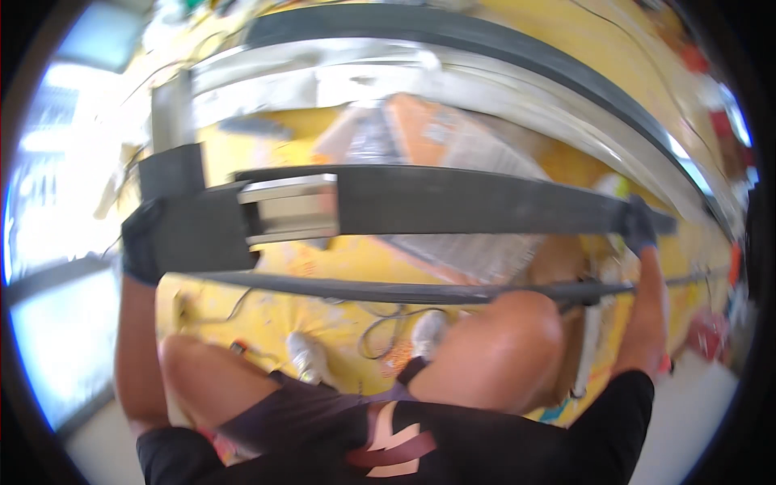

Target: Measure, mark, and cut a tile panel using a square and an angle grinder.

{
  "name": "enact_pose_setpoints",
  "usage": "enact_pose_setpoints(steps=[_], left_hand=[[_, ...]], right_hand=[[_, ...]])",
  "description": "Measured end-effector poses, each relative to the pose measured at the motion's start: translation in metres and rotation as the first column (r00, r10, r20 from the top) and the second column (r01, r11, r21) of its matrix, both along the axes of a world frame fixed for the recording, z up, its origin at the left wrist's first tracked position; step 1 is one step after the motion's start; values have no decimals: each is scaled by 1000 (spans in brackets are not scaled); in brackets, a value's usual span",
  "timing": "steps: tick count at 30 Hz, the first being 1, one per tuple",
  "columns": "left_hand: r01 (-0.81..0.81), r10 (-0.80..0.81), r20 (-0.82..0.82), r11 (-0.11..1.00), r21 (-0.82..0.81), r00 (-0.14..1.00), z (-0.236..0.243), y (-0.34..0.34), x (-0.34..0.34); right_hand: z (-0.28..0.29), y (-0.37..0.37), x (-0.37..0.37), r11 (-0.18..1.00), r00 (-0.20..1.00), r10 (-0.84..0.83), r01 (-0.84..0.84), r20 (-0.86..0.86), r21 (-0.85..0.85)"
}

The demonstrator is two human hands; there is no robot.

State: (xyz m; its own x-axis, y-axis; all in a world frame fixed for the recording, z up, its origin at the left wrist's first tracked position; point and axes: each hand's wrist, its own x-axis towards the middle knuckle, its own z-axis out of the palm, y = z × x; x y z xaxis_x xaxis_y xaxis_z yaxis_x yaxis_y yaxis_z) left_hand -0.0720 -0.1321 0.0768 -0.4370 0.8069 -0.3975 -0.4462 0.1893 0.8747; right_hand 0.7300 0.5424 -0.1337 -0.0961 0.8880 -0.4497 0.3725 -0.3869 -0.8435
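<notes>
A long, flat dark grey bar (pixel 469 200) spans the view in front of me, above my knees. My right hand (pixel 638 225), in a dark glove, is closed around its right end. At the other end, a wider dark grey plate (pixel 206 234) adjoins the bar, and my gloved left hand (pixel 142 246) grips its outer edge; some of those fingers are hidden. A shiny silver metal piece (pixel 293 208) sits on the bar near the plate. Behind the plate stands a short upright strip (pixel 171 166), dark below and pale above. Motion blurs the details.
A thin dark rail (pixel 364 288) runs crosswise just above my knees. Beyond the bar lie an orange-and-grey wrapped package (pixel 461 145) and a long white-wrapped length (pixel 356 77) beside a dark strip (pixel 420 24). Cables (pixel 384 331) lie on the yellow floor covering (pixel 347 356).
</notes>
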Motion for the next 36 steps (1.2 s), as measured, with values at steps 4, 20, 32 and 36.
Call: enact_pose_setpoints(steps=[4, 20, 32, 36], left_hand=[[-257, 137, -441, 940, -224, 887, 21, -50, -11], [-435, 437, -53, 899, 49, 898, 2, -87, -49], [-338, 329, 134, 940, 48, 935, -18, -69, -53], [-292, 275, 184, 954, 73, 944, -21, -60, -59]], right_hand=[[-6, 14, 21, 735, 744, 424, -616, 516, 283], [185, -274, -449, 13, 228, 842, -915, 489, 403], [178, -381, -522, -230, 197, 632, -876, 749, 424], [178, -388, -525, -182, 256, 626, -870, 737, 458]])
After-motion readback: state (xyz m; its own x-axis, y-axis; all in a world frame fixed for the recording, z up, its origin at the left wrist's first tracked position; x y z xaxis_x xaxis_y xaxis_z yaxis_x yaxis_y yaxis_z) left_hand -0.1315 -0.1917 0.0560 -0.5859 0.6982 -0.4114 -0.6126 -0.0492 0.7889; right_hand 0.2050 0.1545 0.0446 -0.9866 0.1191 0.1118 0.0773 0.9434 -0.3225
